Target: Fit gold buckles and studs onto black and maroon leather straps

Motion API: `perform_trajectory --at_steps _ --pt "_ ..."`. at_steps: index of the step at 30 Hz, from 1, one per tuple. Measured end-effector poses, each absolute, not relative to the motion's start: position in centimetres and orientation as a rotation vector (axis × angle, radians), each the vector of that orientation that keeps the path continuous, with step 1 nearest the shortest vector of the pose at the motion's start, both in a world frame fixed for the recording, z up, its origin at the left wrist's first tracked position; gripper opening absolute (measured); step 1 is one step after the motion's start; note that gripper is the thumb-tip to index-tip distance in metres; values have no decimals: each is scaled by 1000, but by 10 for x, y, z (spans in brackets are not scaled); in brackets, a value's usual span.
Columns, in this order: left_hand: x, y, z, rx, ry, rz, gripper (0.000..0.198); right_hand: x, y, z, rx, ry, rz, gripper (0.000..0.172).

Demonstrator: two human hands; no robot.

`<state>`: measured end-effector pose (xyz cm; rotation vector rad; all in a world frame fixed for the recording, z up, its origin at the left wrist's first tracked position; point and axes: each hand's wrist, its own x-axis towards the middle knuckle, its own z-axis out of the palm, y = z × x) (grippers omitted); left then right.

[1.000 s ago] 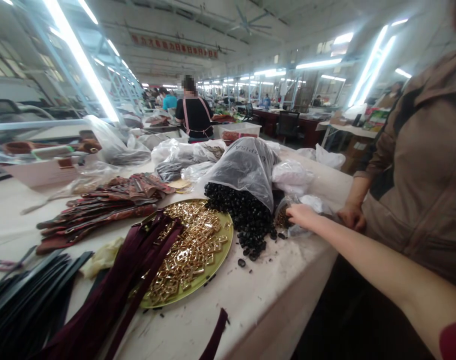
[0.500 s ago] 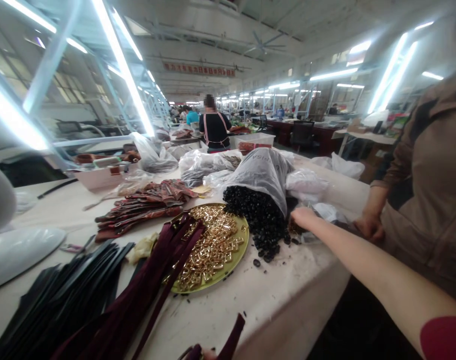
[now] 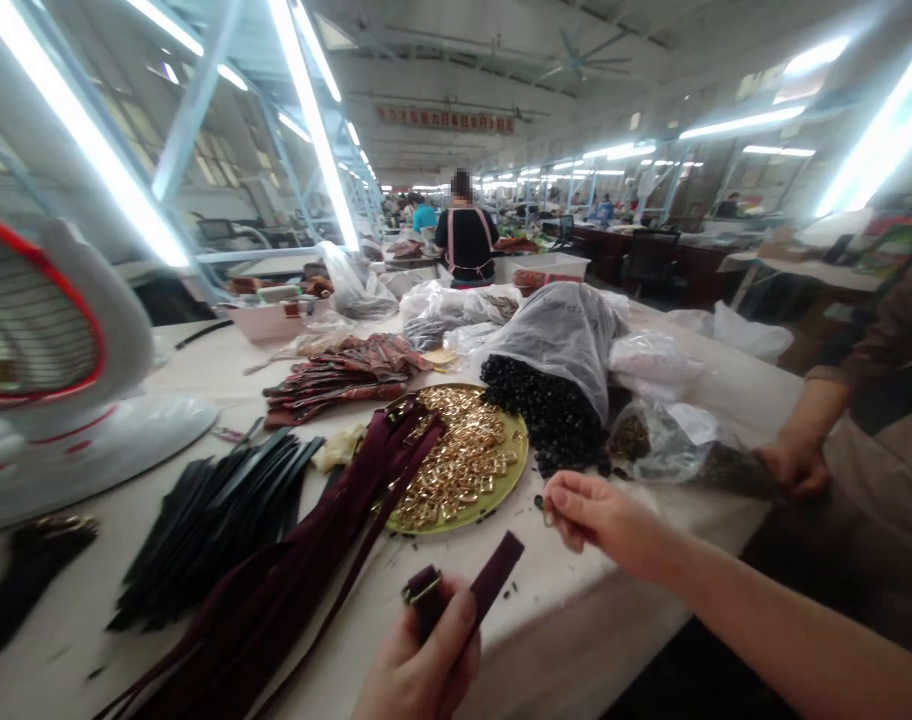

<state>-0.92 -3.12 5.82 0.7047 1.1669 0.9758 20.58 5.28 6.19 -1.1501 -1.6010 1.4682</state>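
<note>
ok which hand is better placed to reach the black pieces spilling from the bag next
Probably the right hand: it is nearer the black pieces, though it seems to pinch something small, while the left hand, lower in view, holds a maroon strap.

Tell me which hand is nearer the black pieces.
Right. The right hand is just on the near side of the black pieces; the left hand is farther off, nearer the camera, holding a maroon strap.

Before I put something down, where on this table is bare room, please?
Bare table lies between the maroon straps and your left hand, with another patch between the fan and the brown strips. The middle is crowded: a tray of gold buckles, black pieces and a plastic bag sit close together.
</note>
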Motion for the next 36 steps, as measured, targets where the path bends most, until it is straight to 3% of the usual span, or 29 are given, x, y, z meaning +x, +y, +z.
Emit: perform_trajectory --at_steps 3,8,16,20,24,30,36 --pt "-5 -41 58 615 1119 1014 48 152 9 58 -692 -1026 1949 21" --pt "-21 -64 45 457 991 927 37 125 -12 56 -501 -834 2111 15" --pt "-29 -84 50 323 721 790 29 127 -38 60 -625 -1020 2014 17" --pt "-27 -90 59 390 771 818 26 126 -50 62 -674 -1425 1707 20" --pt "-25 -91 60 572 968 903 29 129 -52 70 -616 -1681 1460 21" --pt "-24 -81 56 1224 1369 1208 28 125 -43 75 -560 -1169 1872 19" --pt "-36 -65 70 1824 1622 937 30 109 -33 70 -721 -1278 2034 30"
